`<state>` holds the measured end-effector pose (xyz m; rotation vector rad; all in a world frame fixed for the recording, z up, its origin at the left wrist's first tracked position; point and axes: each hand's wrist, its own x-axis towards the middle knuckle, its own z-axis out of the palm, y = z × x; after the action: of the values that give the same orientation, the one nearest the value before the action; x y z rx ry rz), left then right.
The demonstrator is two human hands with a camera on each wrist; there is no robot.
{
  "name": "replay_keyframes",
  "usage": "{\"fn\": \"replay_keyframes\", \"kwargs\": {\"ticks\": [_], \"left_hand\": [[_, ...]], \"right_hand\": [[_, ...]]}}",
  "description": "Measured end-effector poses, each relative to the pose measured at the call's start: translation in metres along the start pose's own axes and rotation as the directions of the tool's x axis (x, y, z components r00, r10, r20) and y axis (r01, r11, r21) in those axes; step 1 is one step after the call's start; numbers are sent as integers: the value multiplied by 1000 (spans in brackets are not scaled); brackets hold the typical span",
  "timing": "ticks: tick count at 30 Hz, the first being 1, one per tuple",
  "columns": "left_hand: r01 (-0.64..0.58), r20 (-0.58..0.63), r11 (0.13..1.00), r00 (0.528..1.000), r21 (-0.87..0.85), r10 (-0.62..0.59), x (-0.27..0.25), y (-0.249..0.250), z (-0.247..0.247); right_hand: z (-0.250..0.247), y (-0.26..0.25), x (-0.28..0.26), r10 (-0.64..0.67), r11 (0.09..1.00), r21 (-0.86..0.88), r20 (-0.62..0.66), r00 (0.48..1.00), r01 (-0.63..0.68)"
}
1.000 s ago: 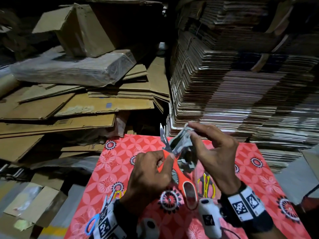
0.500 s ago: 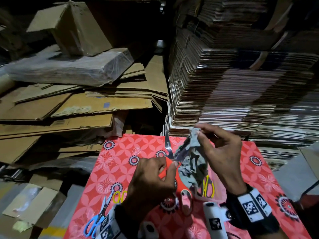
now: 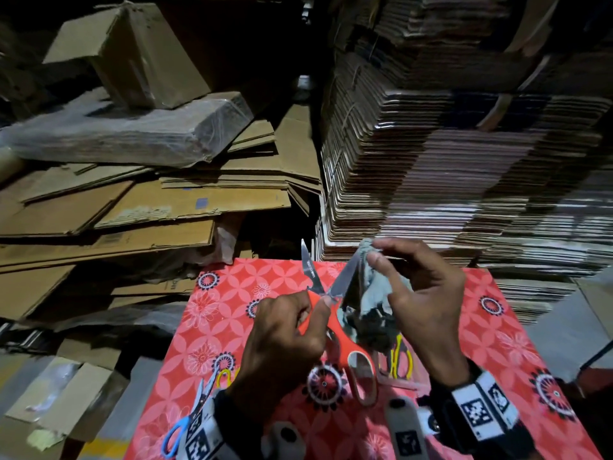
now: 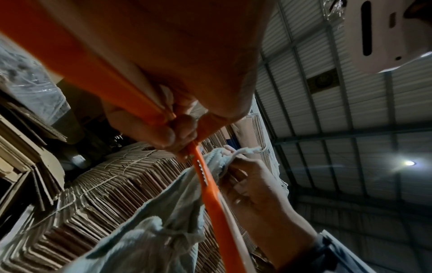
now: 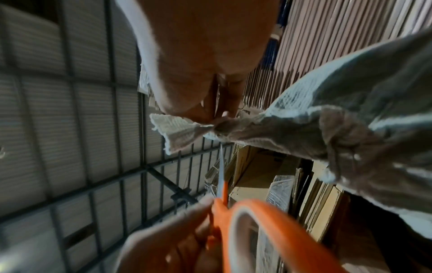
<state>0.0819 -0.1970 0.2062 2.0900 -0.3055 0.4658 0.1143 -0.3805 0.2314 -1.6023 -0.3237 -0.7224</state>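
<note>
My left hand (image 3: 315, 305) grips orange-handled scissors (image 3: 331, 330) near the pivot, above the red patterned tabletop (image 3: 212, 313). The blades stand spread in a V, tips up. My right hand (image 3: 376, 255) pinches the top of a crumpled grey cloth (image 3: 368, 303) against the right blade (image 3: 345, 277). The rest of the cloth hangs down over the handles. In the left wrist view the cloth (image 4: 151, 240) drapes beside the orange handle (image 4: 210, 194). In the right wrist view the cloth (image 5: 304, 129) is bunched at my thumb, with the scissors' handle loop (image 5: 268, 221) below.
Blue-handled scissors (image 3: 185, 423) lie at the table's near left corner. A yellow-handled tool (image 3: 401, 356) lies under the cloth. Tall stacks of flattened cardboard (image 3: 447, 177) rise behind the table at right. Loose cardboard sheets and a box (image 3: 142, 58) are piled at left.
The scissor blades have spread into a V; earlier only one blade showed beside the cloth. My right hand has shifted a little right with the cloth.
</note>
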Motion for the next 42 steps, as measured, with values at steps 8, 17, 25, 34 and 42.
{"fn": "replay_keyframes", "kwargs": {"ticks": [8, 17, 25, 34, 42], "left_hand": [[14, -18, 999, 1000, -34, -14, 6, 3, -4], [22, 29, 997, 999, -77, -20, 5, -6, -4], [59, 89, 995, 995, -81, -51, 1, -5, -8], [129, 126, 976, 986, -173, -108, 4, -8, -11], [136, 328, 951, 944, -279, -39, 6, -11, -14]], "right_hand": [[16, 3, -16, -181, 928, -309, 121, 976, 210], [14, 1, -20, -111, 968, -175, 344, 932, 180], [4, -4, -14, -79, 943, -240, 518, 852, 233], [-28, -11, -1, 37, 995, -101, 400, 916, 5], [-14, -14, 2, 61, 997, 30, 350, 935, -77]]}}
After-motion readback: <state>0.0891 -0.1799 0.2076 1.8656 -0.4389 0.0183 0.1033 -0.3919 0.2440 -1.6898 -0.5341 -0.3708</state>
